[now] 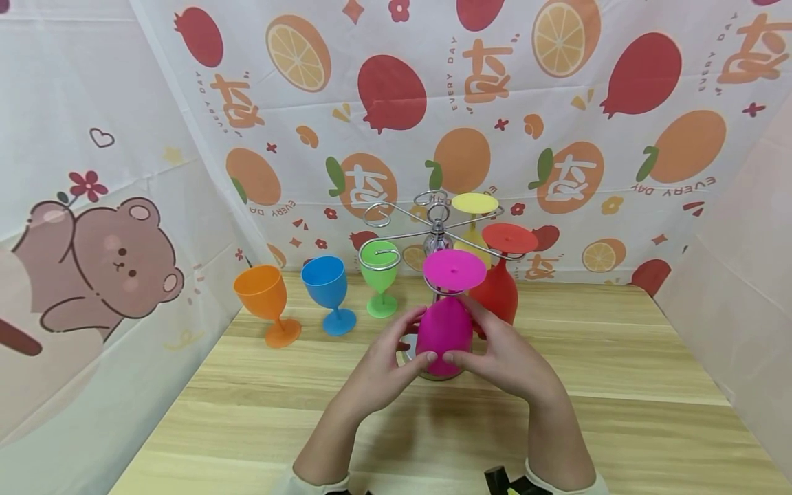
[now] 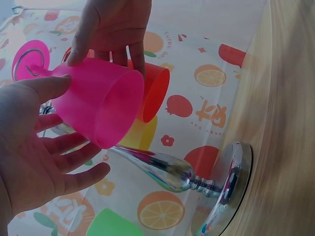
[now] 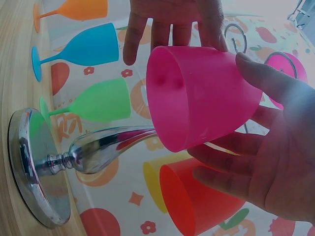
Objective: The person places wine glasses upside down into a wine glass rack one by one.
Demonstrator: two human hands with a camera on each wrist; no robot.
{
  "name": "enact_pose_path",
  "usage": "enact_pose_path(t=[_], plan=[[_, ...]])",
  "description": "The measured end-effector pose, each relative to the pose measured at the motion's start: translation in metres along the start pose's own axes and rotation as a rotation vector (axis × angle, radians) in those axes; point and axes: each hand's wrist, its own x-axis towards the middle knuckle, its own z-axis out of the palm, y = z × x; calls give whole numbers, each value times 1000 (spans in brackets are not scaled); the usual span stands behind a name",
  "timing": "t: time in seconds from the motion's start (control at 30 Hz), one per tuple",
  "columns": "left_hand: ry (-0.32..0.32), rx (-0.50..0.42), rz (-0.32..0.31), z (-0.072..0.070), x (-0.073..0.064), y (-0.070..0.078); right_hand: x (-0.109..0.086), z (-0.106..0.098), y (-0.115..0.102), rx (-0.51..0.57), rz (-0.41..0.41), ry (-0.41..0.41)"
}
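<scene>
A pink goblet (image 1: 444, 333) hangs upside down on the front hook of a silver metal rack (image 1: 436, 242), its foot above the wire loop. My left hand (image 1: 385, 371) holds the bowl from the left, thumb on the near side. From the right, my right hand (image 1: 506, 357) holds the same bowl, its thumb close to the left thumb. The right wrist view shows the pink goblet (image 3: 206, 98) with its open rim downward, beside the rack's chrome stem (image 3: 98, 152). A red goblet (image 1: 498, 292) and a yellow goblet (image 1: 475, 203) hang upside down behind it.
To the left, an orange goblet (image 1: 262, 295), a blue goblet (image 1: 326, 285) and a green goblet (image 1: 380, 275) stand upright on the wooden table (image 1: 619, 399). The rack's round base (image 2: 231, 189) rests on the table. A fruit-print cloth (image 1: 396, 158) hangs behind.
</scene>
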Motion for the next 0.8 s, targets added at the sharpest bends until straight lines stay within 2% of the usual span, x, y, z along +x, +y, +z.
enact_pose_path(t=[0.53, 0.8], plan=[[0, -23, -15, -1, -2, 0, -1, 1, 3, -10, 20, 16], [32, -64, -38, -11, 1, -8, -2, 0, 0, -6, 14, 34]])
